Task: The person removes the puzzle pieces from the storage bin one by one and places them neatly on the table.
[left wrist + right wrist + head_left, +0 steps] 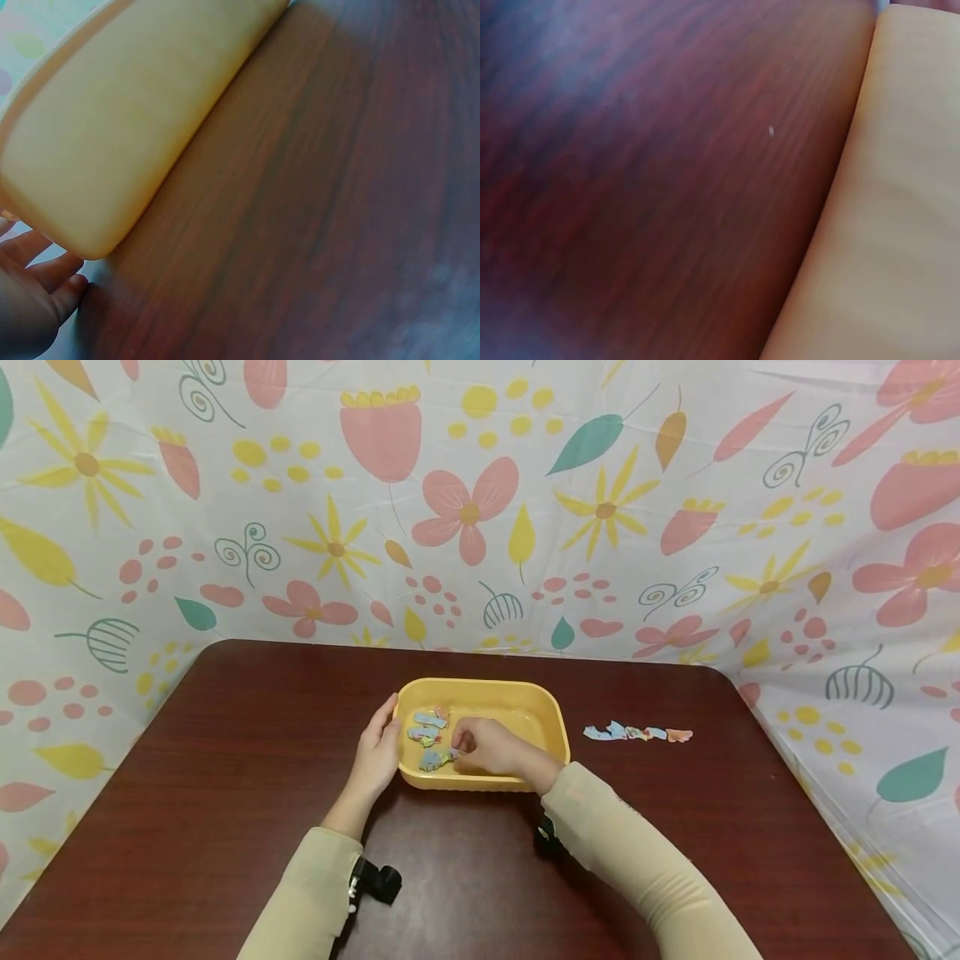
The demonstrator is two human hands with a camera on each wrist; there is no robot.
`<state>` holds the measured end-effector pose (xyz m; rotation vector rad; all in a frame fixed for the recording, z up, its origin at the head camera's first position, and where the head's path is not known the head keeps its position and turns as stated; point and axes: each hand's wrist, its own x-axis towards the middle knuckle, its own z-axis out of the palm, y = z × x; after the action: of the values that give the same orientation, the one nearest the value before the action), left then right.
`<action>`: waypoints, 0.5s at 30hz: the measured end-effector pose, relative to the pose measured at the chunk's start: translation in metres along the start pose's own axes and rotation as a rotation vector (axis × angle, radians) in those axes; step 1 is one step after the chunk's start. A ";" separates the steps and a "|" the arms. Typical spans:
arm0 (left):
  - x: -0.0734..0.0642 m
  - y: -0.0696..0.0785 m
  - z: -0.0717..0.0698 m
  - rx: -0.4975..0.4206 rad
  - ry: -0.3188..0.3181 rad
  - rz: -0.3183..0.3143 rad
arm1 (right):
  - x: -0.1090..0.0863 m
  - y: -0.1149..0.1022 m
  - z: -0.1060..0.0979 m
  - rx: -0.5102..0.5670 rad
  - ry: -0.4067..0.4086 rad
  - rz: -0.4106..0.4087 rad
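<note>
A yellow plastic tray (483, 687) sits on the table, also seen from outside in the left wrist view. My left hand (378, 752) rests against its left end, fingers fairly straight along the outer wall. Inside the tray is my right hand (491, 747), its fingers curled, pinching a small puzzle piece (454, 754) whose outline is mostly hidden. Several thin, colourful puzzle pieces (424, 734) lie to the left of the fingers, mainly light blue with some yellow and orange. The right wrist view shows the tray's outer wall (885, 225) but not the hand.
Right of the tray, a row of joined puzzle pieces (637, 733) lies across the dark wooden table (285, 727). A white cloth (525, 593) with printed flowers hangs behind the table. Black wrist cameras (375, 881) are strapped below the sleeves.
</note>
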<state>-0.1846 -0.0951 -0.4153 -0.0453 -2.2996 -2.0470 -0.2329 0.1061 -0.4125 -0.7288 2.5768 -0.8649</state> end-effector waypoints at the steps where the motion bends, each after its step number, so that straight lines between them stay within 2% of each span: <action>1: -0.002 0.004 0.000 0.004 0.000 0.001 | 0.000 0.000 0.000 0.009 0.006 0.001; 6: -0.005 0.008 0.000 -0.007 0.003 -0.004 | -0.002 -0.001 -0.002 0.052 0.026 -0.011; 13: 0.013 -0.029 0.001 -0.021 0.016 0.014 | -0.006 0.002 -0.005 0.200 0.050 0.002; 15: 0.013 -0.030 0.002 -0.014 0.013 0.012 | -0.007 0.003 -0.007 0.229 0.071 0.002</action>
<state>-0.1998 -0.0969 -0.4443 -0.0462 -2.2714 -2.0516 -0.2314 0.1154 -0.4084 -0.6381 2.4812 -1.1811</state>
